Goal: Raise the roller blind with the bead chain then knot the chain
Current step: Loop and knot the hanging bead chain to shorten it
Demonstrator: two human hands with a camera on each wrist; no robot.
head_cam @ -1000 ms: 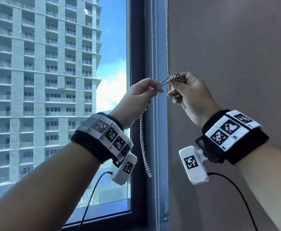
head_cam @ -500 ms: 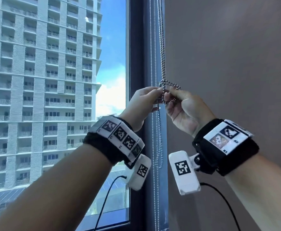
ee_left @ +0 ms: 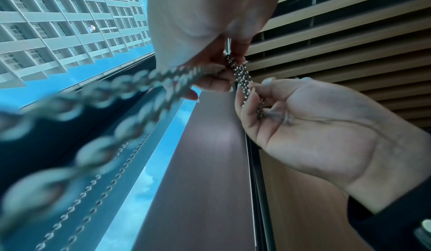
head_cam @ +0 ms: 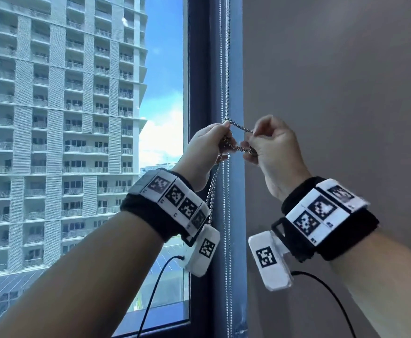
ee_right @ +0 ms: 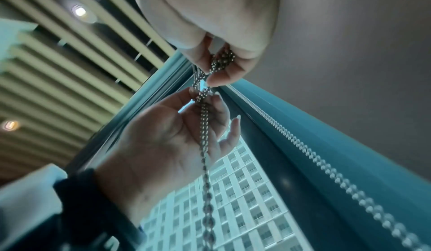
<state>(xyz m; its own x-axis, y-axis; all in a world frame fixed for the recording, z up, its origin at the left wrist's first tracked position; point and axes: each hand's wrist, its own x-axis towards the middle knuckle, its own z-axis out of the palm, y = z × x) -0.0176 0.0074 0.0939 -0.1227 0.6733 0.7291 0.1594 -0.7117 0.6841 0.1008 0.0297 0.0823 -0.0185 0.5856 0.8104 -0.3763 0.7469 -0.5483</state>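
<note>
moved: hands had parted, drawing a loop sideways | left hand (head_cam: 205, 148) pinched silver metal bead chain (head_cam: 239, 128) | right hand (head_cam: 271, 145) pinched its bunched loop beside dark window frame (head_cam: 200, 69)

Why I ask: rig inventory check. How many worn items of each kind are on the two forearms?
Black fabric wristbands with white code plates: 2
White boxy wrist cameras: 2
Thin black cables: 2
Total: 6
</note>
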